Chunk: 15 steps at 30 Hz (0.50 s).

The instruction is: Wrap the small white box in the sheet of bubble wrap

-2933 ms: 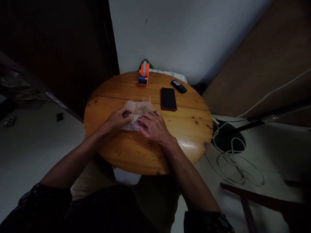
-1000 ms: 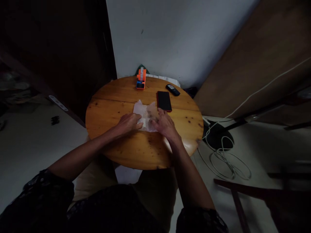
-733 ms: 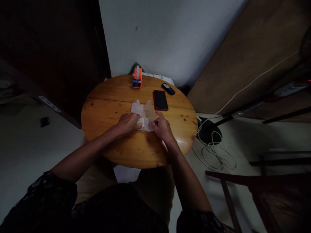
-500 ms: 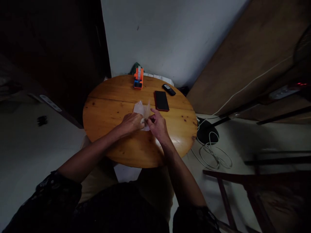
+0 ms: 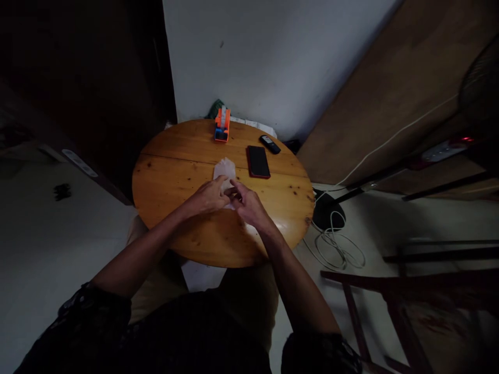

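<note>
A crumpled whitish translucent sheet or small bag (image 5: 225,169) lies on the round wooden table (image 5: 163,171), its lower part covered by my hands. Over its left edge is my left hand (image 5: 211,195), palm down, with thumb and index finger apart. My right hand (image 5: 247,204) reaches over the lower right part, its index finger raised and the other fingers bent towards my left fingertips. Both hands' fingertips touch or nearly touch; nothing shows gripped between them.
An orange and blue tape dispenser (image 5: 222,125) stands near the table's back edge. A dark phone with a red edge (image 5: 258,161) and a small black keypad handset (image 5: 270,144) lie right of the sheet. Coiled white cable (image 5: 333,241) and a dark chair (image 5: 362,283) are at the right.
My closed fingers have spread apart over the sheet. The thin translucent flap that stood up between my hands no longer shows, and the sheet's upper part looks flatter.
</note>
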Each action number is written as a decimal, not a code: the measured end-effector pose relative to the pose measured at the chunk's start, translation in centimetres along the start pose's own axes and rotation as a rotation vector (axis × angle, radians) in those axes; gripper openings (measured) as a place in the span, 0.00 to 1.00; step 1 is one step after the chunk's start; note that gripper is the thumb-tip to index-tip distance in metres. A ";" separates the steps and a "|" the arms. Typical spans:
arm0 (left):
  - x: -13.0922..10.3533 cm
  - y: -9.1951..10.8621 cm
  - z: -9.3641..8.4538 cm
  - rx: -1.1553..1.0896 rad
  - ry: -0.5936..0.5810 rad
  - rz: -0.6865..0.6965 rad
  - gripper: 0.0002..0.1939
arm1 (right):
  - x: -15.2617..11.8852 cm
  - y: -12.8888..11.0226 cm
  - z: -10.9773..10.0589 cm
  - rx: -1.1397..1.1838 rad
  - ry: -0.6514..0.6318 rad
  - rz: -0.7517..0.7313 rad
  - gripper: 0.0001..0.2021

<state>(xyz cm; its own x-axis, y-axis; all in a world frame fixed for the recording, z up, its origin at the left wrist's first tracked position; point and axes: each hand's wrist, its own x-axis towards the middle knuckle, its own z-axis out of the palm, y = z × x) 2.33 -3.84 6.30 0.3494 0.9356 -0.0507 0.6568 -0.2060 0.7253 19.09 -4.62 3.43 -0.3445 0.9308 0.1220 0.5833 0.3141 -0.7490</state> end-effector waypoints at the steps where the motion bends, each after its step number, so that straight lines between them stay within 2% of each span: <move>1: 0.0 -0.2 0.1 -0.058 0.023 -0.017 0.35 | 0.0 -0.3 0.0 -0.074 -0.020 -0.005 0.32; 4: 0.0 -0.6 0.8 -0.146 0.098 -0.071 0.36 | 0.0 -1.5 0.2 -0.315 -0.036 -0.002 0.38; 7: 0.0 -0.8 1.5 -0.137 0.156 -0.091 0.32 | -0.1 -1.8 0.3 -0.377 -0.039 -0.012 0.39; 11: -0.2 -0.8 2.1 -0.099 0.189 -0.089 0.31 | -0.2 0.3 -0.7 -0.039 -0.058 -0.062 0.38; 15: -0.3 -0.7 2.3 -0.017 0.194 -0.113 0.32 | 0.3 3.0 -1.5 0.248 0.218 -0.011 0.26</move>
<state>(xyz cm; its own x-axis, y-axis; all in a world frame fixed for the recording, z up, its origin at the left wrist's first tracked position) 3.30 -4.67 4.27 0.1376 0.9905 -0.0003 0.6729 -0.0933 0.7339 21.89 -3.12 2.18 -0.1682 0.9541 0.2477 0.3739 0.2942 -0.8795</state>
